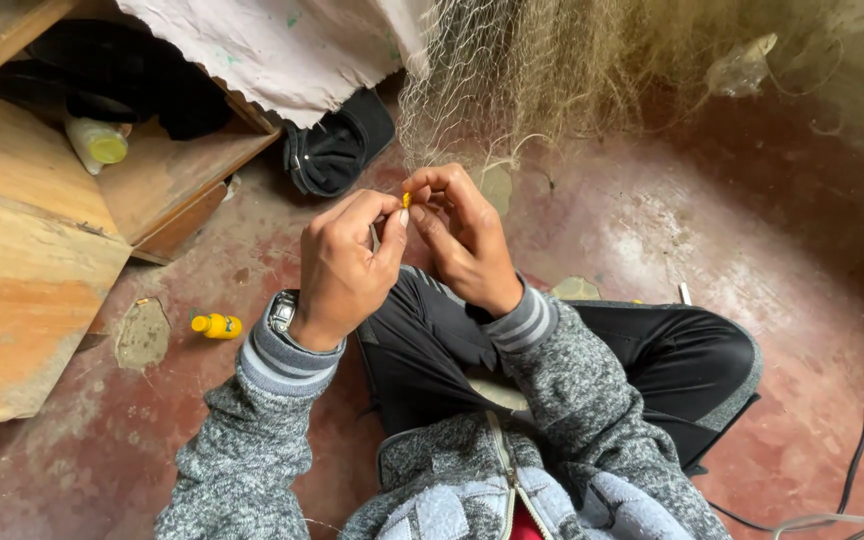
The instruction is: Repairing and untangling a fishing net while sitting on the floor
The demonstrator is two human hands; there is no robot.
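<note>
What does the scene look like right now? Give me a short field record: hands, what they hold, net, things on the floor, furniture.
left hand: raised at mid-frame, fingertips pinching a small yellow piece
right hand: meets the left, fingers on the same piece
fishing net: fine pale mesh hanging just beyond the hands
floor: worn red concrete
yellow bottle: lying on the floor left of the left wrist
dark cap: on the floor by the net
wooden shelf: at left, with a pale bottle inside
cable: at lower right
</note>
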